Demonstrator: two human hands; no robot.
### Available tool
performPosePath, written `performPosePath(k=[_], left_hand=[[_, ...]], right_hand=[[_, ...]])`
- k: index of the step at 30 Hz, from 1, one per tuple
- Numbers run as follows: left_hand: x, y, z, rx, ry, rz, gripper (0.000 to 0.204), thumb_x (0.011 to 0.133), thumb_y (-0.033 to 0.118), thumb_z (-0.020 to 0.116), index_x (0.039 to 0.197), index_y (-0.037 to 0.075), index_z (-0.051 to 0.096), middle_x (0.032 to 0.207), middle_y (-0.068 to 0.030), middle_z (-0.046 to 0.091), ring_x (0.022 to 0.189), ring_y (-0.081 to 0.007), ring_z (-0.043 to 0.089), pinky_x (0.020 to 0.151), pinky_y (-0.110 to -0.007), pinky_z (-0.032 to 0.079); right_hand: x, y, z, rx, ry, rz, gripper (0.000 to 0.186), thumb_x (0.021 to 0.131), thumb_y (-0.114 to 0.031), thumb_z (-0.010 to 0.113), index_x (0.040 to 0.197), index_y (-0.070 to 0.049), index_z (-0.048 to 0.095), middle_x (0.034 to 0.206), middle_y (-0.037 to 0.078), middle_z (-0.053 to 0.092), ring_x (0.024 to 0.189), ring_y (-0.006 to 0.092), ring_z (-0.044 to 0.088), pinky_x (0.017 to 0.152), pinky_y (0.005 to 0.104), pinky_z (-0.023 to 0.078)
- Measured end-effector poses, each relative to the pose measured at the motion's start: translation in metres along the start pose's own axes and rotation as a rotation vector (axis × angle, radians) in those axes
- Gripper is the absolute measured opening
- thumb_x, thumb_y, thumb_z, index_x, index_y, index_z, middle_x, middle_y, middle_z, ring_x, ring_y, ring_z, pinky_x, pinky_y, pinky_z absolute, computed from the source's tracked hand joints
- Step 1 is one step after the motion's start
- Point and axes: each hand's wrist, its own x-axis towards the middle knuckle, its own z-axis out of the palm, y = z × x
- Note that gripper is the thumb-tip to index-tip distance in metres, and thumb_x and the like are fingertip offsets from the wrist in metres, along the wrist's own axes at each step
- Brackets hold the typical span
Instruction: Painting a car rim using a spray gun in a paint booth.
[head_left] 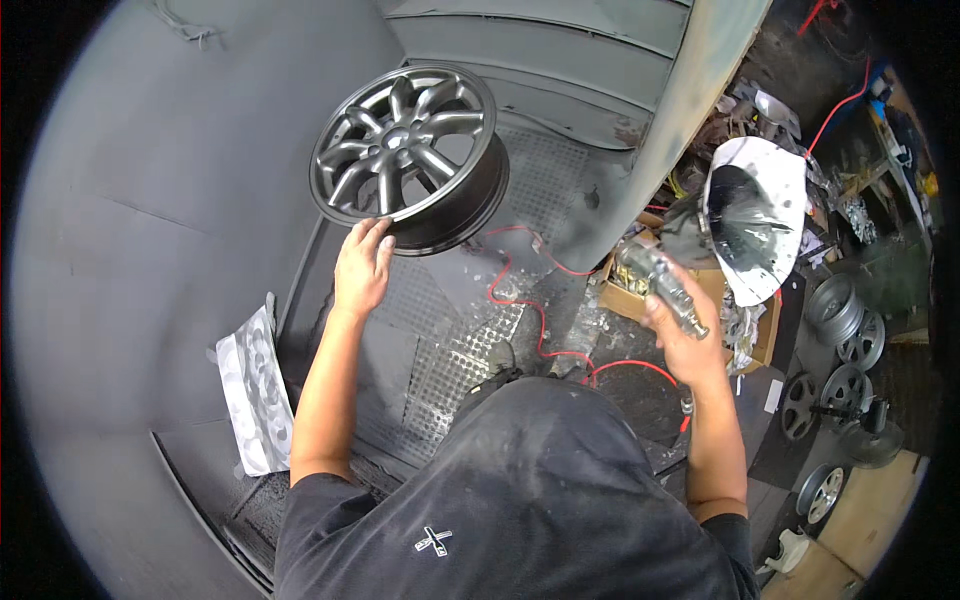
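left hand, fingers nearly together, touches the wheel, already looking evenly grey; right hand clamps a tool off it.

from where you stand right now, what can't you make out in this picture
All in the head view:
Metal tool in the right hand: fine detail blurred, part covered by the hand.
Underside of the wheel and any support: hidden by the wheel itself.
Cardboard box: partly hidden behind the right hand and tool.
Legs: mostly hidden by the dark shirt.
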Motion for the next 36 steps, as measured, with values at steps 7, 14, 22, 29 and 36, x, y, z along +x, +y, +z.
performPosePath(k=[7, 14, 22, 29, 36], left_hand=[[0.005, -0.031, -0.009, -0.082, -0.011, -0.022, 0.034, 0.105, 0.027, 0.050, 0.119, 0.004, 0.069, 0.126, -0.0157, 0.064, 0.115, -0.0352, 0.063, 0.098, -0.041, 0.050], [0.010, -0.094, -0.025, -0.184, -0.021, 0.025, 0.036, 0.107, 0.024, 0.044, 0.111, 0.001, 0.070, 0.118, -0.0164, 0.067, 0.114, -0.0333, 0.064, 0.100, -0.038, 0.048], [0.020, -0.101, -0.029, 0.022, 0.053, -0.012, 0.031, 0.104, 0.022, 0.048, 0.113, 0.003, 0.070, 0.115, -0.0165, 0.067, 0.114, -0.0362, 0.061, 0.100, -0.042, 0.047], [0.014, -0.007, -0.003, -0.136, -0.041, 0.122, 0.038, 0.099, 0.022, 0.058, 0.130, -0.001, 0.061, 0.120, -0.0198, 0.063, 0.113, -0.0375, 0.059, 0.100, -0.043, 0.045], [-0.008, -0.012, 0.000, -0.017, -0.027, 0.141, 0.032, 0.100, 0.020, 0.054, 0.122, 0.000, 0.067, 0.118, -0.0183, 0.064, 0.111, -0.0377, 0.060, 0.099, -0.043, 0.046]], right_hand=[[-0.029, -0.006, 0.027, 0.044, -0.465, -0.115, 0.052, 0.094, -0.017, 0.070, 0.143, -0.005, 0.054, 0.105, 0.007, 0.070, 0.077, 0.0064, 0.063, 0.065, 0.0216, 0.051], [-0.005, 0.007, 0.007, -0.177, -0.075, -0.320, 0.050, 0.095, -0.012, 0.067, 0.142, -0.001, 0.054, 0.105, 0.006, 0.069, 0.087, 0.0088, 0.062, 0.077, 0.0240, 0.052], [-0.010, 0.009, 0.027, -0.119, -0.075, -0.148, 0.046, 0.098, -0.016, 0.066, 0.141, -0.005, 0.056, 0.131, 0.008, 0.064, 0.104, 0.0130, 0.063, 0.090, 0.0278, 0.052], [-0.033, 0.029, 0.056, 0.016, -0.382, -0.162, 0.051, 0.096, -0.021, 0.069, 0.143, -0.007, 0.055, 0.106, 0.003, 0.068, 0.076, 0.0044, 0.061, 0.068, 0.0214, 0.051], [-0.017, 0.051, 0.017, -0.310, -0.009, -0.272, 0.047, 0.096, -0.015, 0.067, 0.140, -0.004, 0.056, 0.125, 0.006, 0.066, 0.096, 0.0109, 0.061, 0.085, 0.0286, 0.053]])
